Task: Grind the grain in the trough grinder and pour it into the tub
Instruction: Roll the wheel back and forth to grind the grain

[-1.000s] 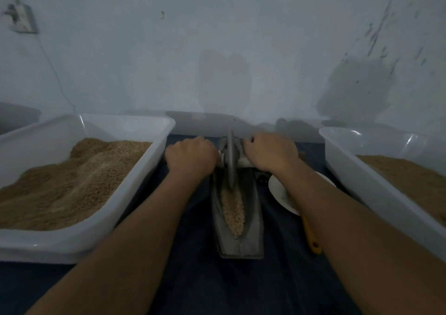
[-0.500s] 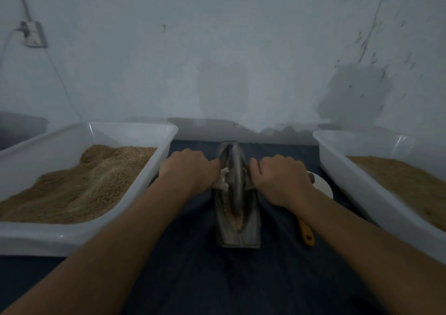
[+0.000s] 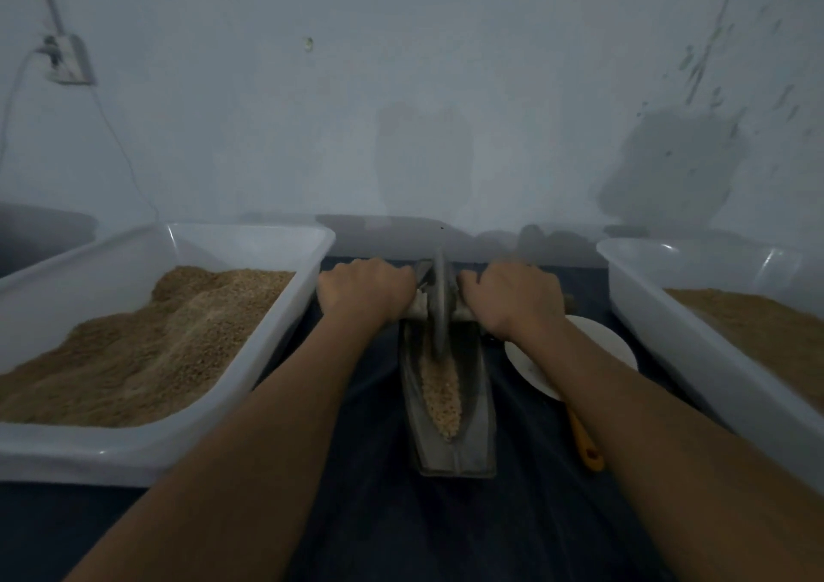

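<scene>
Grinding under way — tubs flank the trough.
Left tub, left hand and right hand each curled round the wheel axle for even pressure; grain lies in the trough — right tub.

Two tubs, one trough grinder, one plate, two hands

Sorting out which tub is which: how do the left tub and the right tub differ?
The left tub shows whole, while the right tub is cut off by the picture's edge. The left tub's fill is heaped, paler and coarser; the right tub's lies flatter, darker and finer. Both are white plastic, flanking the trough grinder.
</scene>
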{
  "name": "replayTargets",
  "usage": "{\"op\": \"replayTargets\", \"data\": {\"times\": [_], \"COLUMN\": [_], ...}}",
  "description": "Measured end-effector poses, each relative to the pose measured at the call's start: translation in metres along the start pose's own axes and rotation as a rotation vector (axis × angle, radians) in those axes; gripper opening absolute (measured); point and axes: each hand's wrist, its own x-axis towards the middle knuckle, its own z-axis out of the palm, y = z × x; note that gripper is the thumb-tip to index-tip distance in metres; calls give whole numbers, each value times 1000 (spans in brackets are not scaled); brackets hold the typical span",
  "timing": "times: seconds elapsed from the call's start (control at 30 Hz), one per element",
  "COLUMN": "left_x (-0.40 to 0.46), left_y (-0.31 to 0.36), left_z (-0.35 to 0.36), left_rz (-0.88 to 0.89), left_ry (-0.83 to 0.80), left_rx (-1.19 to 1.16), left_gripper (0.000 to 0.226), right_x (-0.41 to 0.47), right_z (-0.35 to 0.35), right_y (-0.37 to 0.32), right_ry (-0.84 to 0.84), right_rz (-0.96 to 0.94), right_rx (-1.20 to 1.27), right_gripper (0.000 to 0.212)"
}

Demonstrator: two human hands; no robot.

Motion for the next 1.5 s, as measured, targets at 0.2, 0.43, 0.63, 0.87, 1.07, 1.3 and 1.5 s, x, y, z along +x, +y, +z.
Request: {"op": "replayTargets", "data": {"times": [0.2, 0.43, 0.63, 0.87, 1.07, 1.3, 1.5], "left_x": [-80, -82, -15, -56, -107, -42, -20], "left_y": [-16, -17, -4, -6, -19, -13, -12], "left_z": [2, 6, 0, 1, -4, 9, 13], "left_rz": [297, 313, 129, 240, 406, 235, 128], "left_ry": [233, 293, 139, 324, 395, 299, 245], "left_rx": [254, 299, 147, 251, 334, 293, 232], "left_gripper": [8, 10, 41, 11, 28, 6, 30], "right_x": [-65, -51, 6, -31, -87, -10, 2], "right_z": [-26, -18, 8, -3, -20, -4, 1], "right_y": [-7, -2, 2, 1, 10, -2, -5], "right_ry": [215, 184, 65, 106, 311, 103, 116], "right_rz": [-252, -155, 49, -58, -179, -49, -6], "right_rx": [-124, -79, 67, -63, 13, 17, 15], "right_gripper": [52, 53, 60, 57, 49, 59, 60]}}
